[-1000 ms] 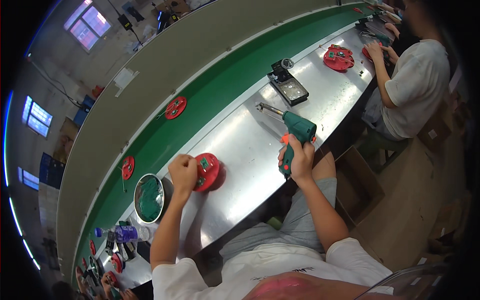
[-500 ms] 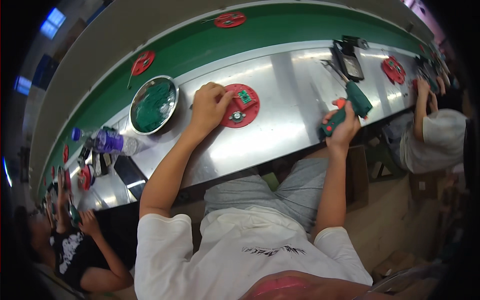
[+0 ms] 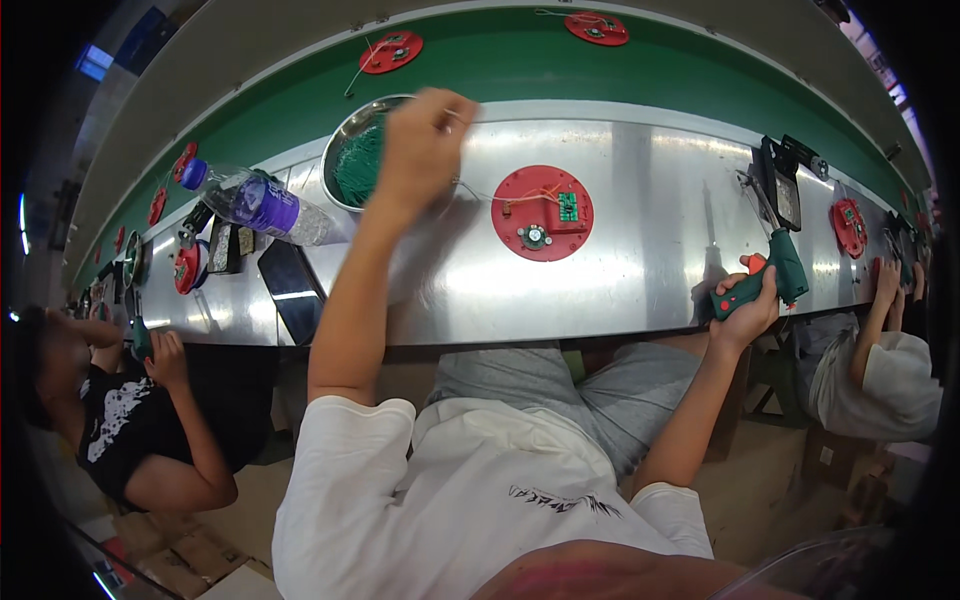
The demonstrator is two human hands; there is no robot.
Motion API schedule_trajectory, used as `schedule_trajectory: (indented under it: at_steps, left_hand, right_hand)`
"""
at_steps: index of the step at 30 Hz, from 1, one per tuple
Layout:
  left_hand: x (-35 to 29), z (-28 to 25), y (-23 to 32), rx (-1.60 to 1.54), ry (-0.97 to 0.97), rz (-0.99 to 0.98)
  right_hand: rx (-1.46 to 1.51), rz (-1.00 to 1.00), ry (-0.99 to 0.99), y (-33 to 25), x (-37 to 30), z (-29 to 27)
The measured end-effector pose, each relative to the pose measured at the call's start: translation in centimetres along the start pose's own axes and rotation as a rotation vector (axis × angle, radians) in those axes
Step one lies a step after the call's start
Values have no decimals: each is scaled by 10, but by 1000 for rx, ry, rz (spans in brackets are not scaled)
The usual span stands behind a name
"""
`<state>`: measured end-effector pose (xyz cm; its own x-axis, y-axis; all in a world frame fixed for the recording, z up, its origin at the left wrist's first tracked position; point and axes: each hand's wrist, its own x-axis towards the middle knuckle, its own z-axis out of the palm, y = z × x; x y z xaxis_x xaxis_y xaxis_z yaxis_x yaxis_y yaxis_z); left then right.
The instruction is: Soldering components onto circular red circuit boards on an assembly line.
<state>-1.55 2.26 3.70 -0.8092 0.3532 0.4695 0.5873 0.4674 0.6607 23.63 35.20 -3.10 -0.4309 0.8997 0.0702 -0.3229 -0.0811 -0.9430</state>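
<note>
My left hand [image 3: 420, 145] hovers over the rim of a round metal bowl [image 3: 345, 150] filled with green wires, its fingers pinched on a thin wire. A red round disc [image 3: 542, 213] carrying a small green circuit board lies on the steel bench just right of that hand, apart from it. At the bench's right front edge my right hand [image 3: 748, 310] grips a green soldering gun [image 3: 770, 275] with an orange trigger, its tip pointing away over the bench.
A clear bottle with a purple label [image 3: 255, 203] and a dark phone [image 3: 292, 290] lie left of the bowl. More red discs [image 3: 391, 51] ride the green belt behind. A black stand [image 3: 778, 190] sits at the right. People work at both sides.
My left hand left the red disc and moved left to the metal bowl, picking up a thin wire. My right hand keeps the soldering gun at the bench edge. The view shifted left.
</note>
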Motion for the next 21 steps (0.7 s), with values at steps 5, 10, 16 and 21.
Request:
schedule_trajectory:
  at_steps: [5,10,16,21]
  left_hand:
    - [10,-32,-75,642,-172,-3]
    - [19,-16,-79,657,-189,-141]
    - [14,-30,-90,351,-52,-57]
    - [16,-40,-94,200,8,-52]
  right_hand:
    - [0,4,-1,-4,-4,12]
    - [18,-14,-6,-5,-5,11]
    - [26,22,-10,-5,-4,5]
    - [74,16,-43,-3,-2,3]
